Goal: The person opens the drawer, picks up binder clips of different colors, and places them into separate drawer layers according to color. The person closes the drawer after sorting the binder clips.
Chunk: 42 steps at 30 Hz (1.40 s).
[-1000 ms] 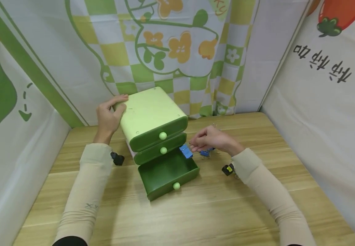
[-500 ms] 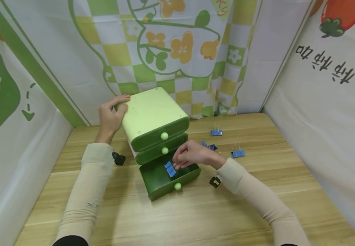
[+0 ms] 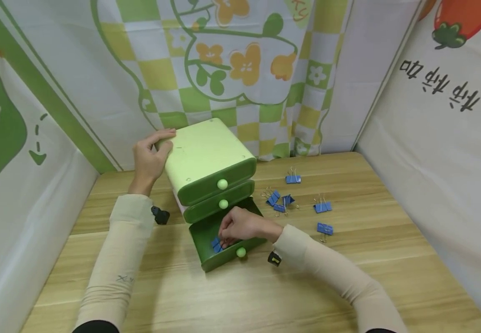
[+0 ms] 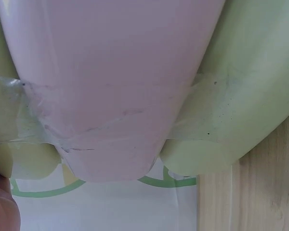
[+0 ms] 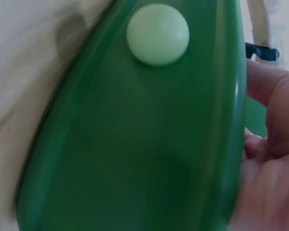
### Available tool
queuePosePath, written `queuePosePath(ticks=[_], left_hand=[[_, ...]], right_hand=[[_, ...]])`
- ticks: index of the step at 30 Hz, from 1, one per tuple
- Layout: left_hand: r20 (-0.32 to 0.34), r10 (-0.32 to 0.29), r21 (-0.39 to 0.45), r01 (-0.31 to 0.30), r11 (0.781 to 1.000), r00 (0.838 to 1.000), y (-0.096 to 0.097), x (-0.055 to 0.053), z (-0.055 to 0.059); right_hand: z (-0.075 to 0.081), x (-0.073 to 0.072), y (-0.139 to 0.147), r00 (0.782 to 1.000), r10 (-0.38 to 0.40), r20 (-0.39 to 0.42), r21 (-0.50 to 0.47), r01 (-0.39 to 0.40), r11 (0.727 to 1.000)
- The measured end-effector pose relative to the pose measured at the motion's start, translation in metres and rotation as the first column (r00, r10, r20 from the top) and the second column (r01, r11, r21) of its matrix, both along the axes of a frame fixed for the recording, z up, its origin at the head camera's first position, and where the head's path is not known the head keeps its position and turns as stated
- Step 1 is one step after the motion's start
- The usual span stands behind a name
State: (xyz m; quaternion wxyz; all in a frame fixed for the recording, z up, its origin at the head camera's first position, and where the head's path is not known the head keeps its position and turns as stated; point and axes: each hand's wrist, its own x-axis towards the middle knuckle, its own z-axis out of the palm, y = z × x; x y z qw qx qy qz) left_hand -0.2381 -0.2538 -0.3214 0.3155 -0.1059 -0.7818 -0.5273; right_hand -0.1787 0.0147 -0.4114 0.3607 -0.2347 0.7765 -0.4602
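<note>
A small drawer cabinet [image 3: 209,148] with a pale green top and dark green fronts stands on the table. Its bottom drawer [image 3: 198,240] is pulled out. My left hand [image 3: 148,159] rests on the cabinet's back left corner, thumb and forefinger on the top. Reaching down inside the bottom drawer, my right hand [image 3: 240,225] pinches a blue binder clip [image 3: 216,245] low over the drawer floor. In the right wrist view, the drawer front [image 5: 149,134] with its round knob [image 5: 158,34] hides most of the fingers, and a dark clip end [image 5: 262,51] shows past its edge.
More blue binder clips lie on the table right of the cabinet: a small cluster [image 3: 279,201], one farther back [image 3: 293,178] and two at the right, one [image 3: 322,206] behind the other [image 3: 325,228]. A printed curtain [image 3: 240,111] hangs behind the table.
My right hand has carried the blue binder clip from beside the cabinet leftward and down into the bottom drawer, uncovering the clips on the table. The left hand stays on the cabinet.
</note>
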Motion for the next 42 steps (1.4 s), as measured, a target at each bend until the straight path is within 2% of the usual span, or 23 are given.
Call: queuePosePath(ticks=[8,15,18,23,27,29,31,34,37,39,42], left_hand=[[-0.004,-0.006,-0.002,0.006,1.000,1.000,0.001,0.001,0.000],[-0.001,0.001,0.009,-0.001,1.000,1.000,0.001,0.002,0.000],[0.002,-0.001,0.008,0.001,1.000,1.000,0.001,0.002,-0.001],[0.003,0.000,0.020,0.000,1.000,1.000,0.001,0.002,-0.002],[-0.002,0.004,0.021,-0.004,1.000,1.000,0.001,0.001,-0.001],[-0.004,0.004,0.021,-0.004,1.000,1.000,0.001,0.001,-0.001],[-0.006,0.004,0.022,-0.004,1.000,1.000,0.002,0.001,0.000],[-0.010,0.009,0.026,-0.009,1.000,1.000,0.003,0.001,0.000],[-0.016,0.012,0.030,-0.012,0.999,1.000,0.003,0.001,0.000],[-0.017,0.015,0.031,-0.015,0.999,1.000,0.003,0.001,0.000],[-0.020,0.009,0.038,-0.008,0.999,1.000,0.002,0.001,-0.001]], right_hand=[[-0.005,0.004,-0.012,0.999,-0.008,-0.047,0.042,0.010,0.999],[-0.005,0.003,-0.015,0.993,0.058,-0.107,0.111,-0.046,0.993],[-0.004,0.001,-0.011,0.992,0.057,-0.114,0.139,-0.041,0.989],[0.005,-0.001,0.001,0.989,-0.001,-0.149,0.116,0.018,0.993],[0.019,0.000,0.016,0.976,-0.028,-0.218,0.080,0.047,0.996],[0.028,0.002,0.026,0.962,-0.038,-0.272,0.088,0.064,0.994],[0.037,0.006,0.036,0.936,-0.053,-0.348,0.112,0.098,0.989],[0.045,0.011,0.050,0.876,-0.084,-0.475,0.139,0.169,0.976],[0.046,0.017,0.060,0.815,-0.116,-0.568,0.150,0.241,0.959],[0.045,0.022,0.066,0.786,-0.132,-0.604,0.160,0.282,0.946],[0.045,0.030,0.074,0.764,-0.159,-0.625,0.170,0.332,0.928]])
